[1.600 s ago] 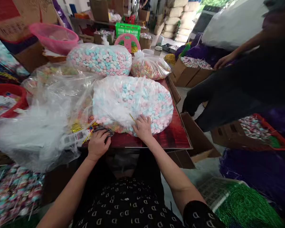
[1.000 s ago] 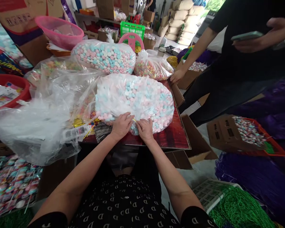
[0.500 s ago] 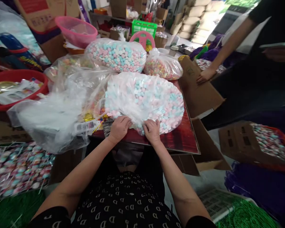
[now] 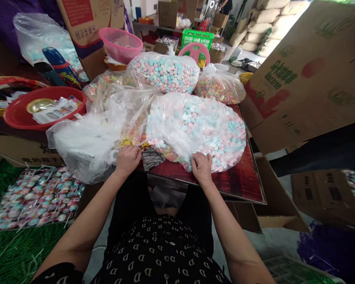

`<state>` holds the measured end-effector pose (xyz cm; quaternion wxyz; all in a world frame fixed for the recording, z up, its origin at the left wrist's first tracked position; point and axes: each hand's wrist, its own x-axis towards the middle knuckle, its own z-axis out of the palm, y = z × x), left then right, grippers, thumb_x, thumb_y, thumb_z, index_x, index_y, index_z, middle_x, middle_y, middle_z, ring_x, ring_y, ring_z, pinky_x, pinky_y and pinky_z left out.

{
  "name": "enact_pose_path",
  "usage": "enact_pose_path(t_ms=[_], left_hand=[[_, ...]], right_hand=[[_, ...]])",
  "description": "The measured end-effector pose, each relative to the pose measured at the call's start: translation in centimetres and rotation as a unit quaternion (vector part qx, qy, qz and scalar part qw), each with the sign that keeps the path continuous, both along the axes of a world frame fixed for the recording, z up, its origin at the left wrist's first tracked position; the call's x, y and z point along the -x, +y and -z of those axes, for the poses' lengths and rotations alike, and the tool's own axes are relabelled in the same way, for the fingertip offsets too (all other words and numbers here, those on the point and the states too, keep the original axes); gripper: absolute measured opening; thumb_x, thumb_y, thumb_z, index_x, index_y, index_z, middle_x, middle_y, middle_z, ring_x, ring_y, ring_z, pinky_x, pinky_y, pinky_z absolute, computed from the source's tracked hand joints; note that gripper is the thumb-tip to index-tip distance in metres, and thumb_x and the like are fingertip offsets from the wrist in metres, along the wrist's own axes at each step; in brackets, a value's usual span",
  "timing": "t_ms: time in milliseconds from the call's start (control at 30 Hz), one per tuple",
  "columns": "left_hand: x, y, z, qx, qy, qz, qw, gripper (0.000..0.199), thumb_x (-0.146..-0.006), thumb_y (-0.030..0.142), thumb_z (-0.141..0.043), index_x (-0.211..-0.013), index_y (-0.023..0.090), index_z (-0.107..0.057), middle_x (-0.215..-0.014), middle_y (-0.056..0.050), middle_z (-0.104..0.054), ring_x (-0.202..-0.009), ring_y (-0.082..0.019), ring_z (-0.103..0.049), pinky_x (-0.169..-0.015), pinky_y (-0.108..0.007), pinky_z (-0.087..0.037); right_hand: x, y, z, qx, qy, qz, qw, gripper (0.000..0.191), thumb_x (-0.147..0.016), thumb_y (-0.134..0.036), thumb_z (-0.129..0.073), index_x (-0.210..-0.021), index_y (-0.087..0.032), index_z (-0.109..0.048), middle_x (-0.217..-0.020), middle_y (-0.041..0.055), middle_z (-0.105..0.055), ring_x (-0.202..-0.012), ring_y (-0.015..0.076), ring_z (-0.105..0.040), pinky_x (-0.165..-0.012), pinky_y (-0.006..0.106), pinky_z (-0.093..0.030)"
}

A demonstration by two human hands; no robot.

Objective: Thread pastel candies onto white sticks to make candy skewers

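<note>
A large clear plastic bag of pink and pale blue round candies (image 4: pixel 195 132) lies on the red wooden tabletop (image 4: pixel 233 184). My right hand (image 4: pixel 201 169) rests palm-down on its near edge. My left hand (image 4: pixel 128 160) is at the gathered plastic to the left, its fingertips by gold twist ties (image 4: pixel 130 142). Whether those fingers pinch anything is hidden. A grey striped cloth (image 4: pixel 151 158) lies between my hands. Loose clear plastic (image 4: pixel 88 138) billows left of my left hand.
Two more candy bags (image 4: pixel 165 73) (image 4: pixel 220 88) stand behind. A red basin (image 4: pixel 44 108) sits at the left, and a pink basin (image 4: pixel 120 45) farther back. A large cardboard carton (image 4: pixel 301 75) hangs at the right. Lollipops (image 4: pixel 37 199) lie on green tinsel below left.
My hands have moved apart, the left going left toward the gold ties and the right along the bag's edge. My view has swung right, and a raised carton now covers the right side.
</note>
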<state>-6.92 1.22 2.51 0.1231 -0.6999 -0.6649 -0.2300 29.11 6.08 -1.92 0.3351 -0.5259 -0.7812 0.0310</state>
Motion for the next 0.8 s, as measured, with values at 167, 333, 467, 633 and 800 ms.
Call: enact_pose_path(t_ms=[167, 333, 467, 633, 800], left_hand=[[0.2, 1.4, 0.4, 0.053, -0.001, -0.064, 0.997, 0.031, -0.098, 0.030, -0.052, -0.098, 0.019, -0.081, -0.092, -0.015, -0.073, -0.096, -0.033, -0.065, -0.086, -0.045, -0.047], [0.1, 0.9, 0.9, 0.049, 0.002, -0.033, 0.998, 0.047, -0.101, 0.026, -0.044, -0.138, 0.018, -0.072, -0.107, -0.017, -0.077, -0.101, -0.034, -0.067, -0.093, -0.047, -0.049], [0.8, -0.7, 1.4, 0.027, -0.030, 0.007, 0.999, 0.047, -0.104, 0.031, -0.040, -0.133, 0.014, -0.073, -0.126, -0.020, -0.075, -0.121, -0.036, -0.067, -0.105, -0.050, -0.050], [1.7, -2.2, 1.3, -0.036, -0.046, 0.021, 0.998, 0.040, -0.105, 0.033, -0.044, -0.123, 0.019, -0.077, -0.128, -0.016, -0.075, -0.120, -0.034, -0.069, -0.106, -0.052, -0.054], [1.9, -1.9, 2.1, -0.030, -0.009, 0.011, 0.999, 0.038, -0.106, 0.031, -0.044, -0.119, 0.021, -0.079, -0.127, -0.016, -0.075, -0.121, -0.034, -0.070, -0.106, -0.052, -0.056]], right_hand=[[0.3, -0.2, -0.4, 0.015, 0.012, -0.004, 1.000, 0.028, -0.101, -0.027, -0.053, -0.115, -0.021, -0.077, -0.118, 0.0132, -0.081, -0.126, 0.0305, -0.067, -0.125, 0.057, -0.024], [0.5, -0.3, -0.6, 0.025, 0.012, -0.007, 1.000, 0.027, -0.101, -0.025, -0.055, -0.115, -0.021, -0.078, -0.119, 0.0132, -0.081, -0.127, 0.0300, -0.067, -0.126, 0.058, -0.025], [0.6, -0.3, -0.5, 0.013, 0.020, -0.008, 1.000, 0.026, -0.101, -0.024, -0.056, -0.115, -0.021, -0.078, -0.119, 0.0129, -0.081, -0.127, 0.0291, -0.067, -0.126, 0.057, -0.025], [0.8, -0.4, -0.5, 0.007, 0.031, -0.014, 0.999, 0.026, -0.102, -0.024, -0.056, -0.118, -0.021, -0.077, -0.119, 0.0112, -0.081, -0.126, 0.0283, -0.067, -0.127, 0.057, -0.025], [0.9, -0.4, -0.5, 0.015, 0.033, -0.019, 0.999, 0.027, -0.103, -0.023, -0.055, -0.117, -0.022, -0.077, -0.117, 0.0110, -0.081, -0.127, 0.0290, -0.068, -0.126, 0.060, -0.026]])
